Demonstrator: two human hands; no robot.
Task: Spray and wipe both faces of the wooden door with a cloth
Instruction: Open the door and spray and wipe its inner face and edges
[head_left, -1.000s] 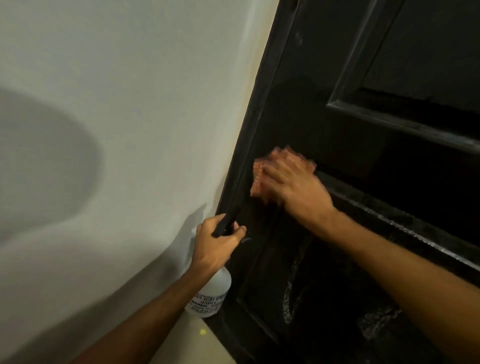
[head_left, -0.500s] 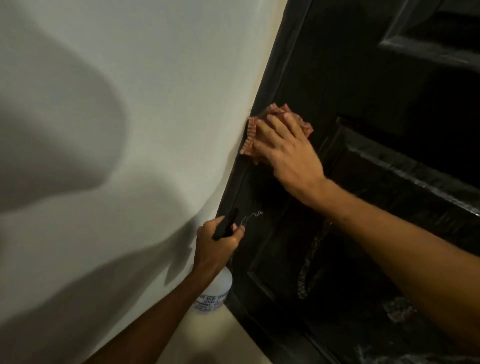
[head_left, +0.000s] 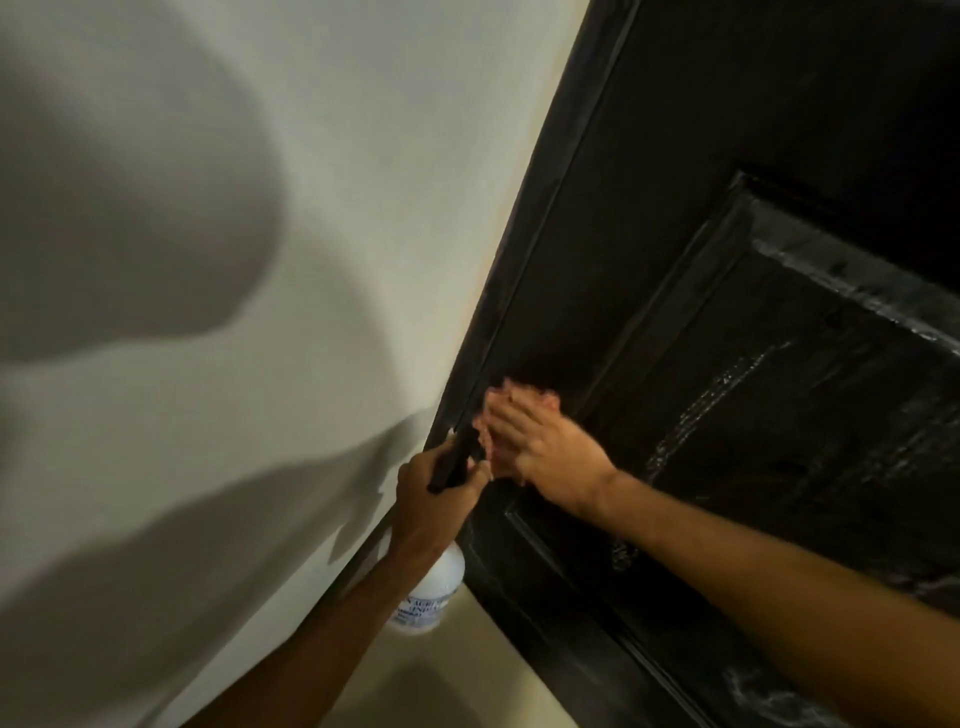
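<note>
Above on the door: open passage over the dark face, past the right hand pressing the cloth.
Door's left edge: the left hand, gripping the spray bottle, crowds it.
Left of door: the wall blocks.

Two arms of a person show, and both are bare all the way from the hand to the edge of the picture. The left hand is beside the left edge of the tall, dark, shiny wooden door. Its knuckles look round and its wrist is thin. The left forearm is long and slim and sits in shade. The right hand is in front of the door's face. Its fingers are long and blurry, so small marks cannot be seen. The right forearm looks smooth, round and wide.
</note>
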